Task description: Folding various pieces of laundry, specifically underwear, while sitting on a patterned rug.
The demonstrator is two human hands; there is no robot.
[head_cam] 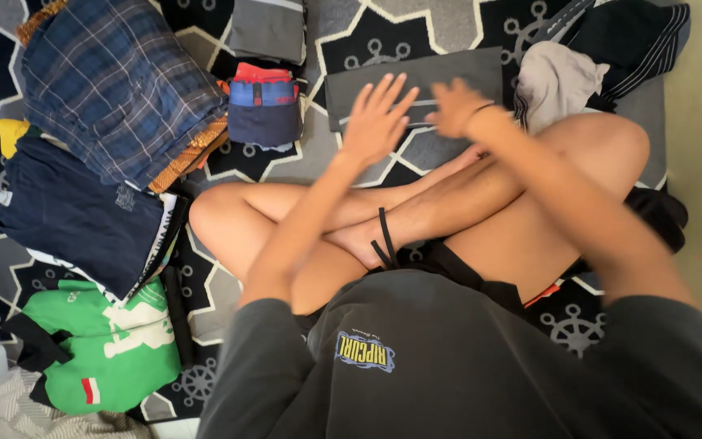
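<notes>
Head view: the left hand [378, 116] and blurry right hand [453, 106], fingers open and holding nothing, press a folded grey cloth [416, 85] on the carpet [286, 162]; it looks nearly folded; a light cloth [554, 81] waits.

pretty much all cloth here: the folded dark grey garment [416, 81] at the far side looks smooth and matt, the plaid cloth [115, 81] far left is woven with a soft finish, the green shirt [115, 341] near left is matt jersey with a flat print, and the patterned rug [351, 41] looks short-piled and a bit rough
</notes>
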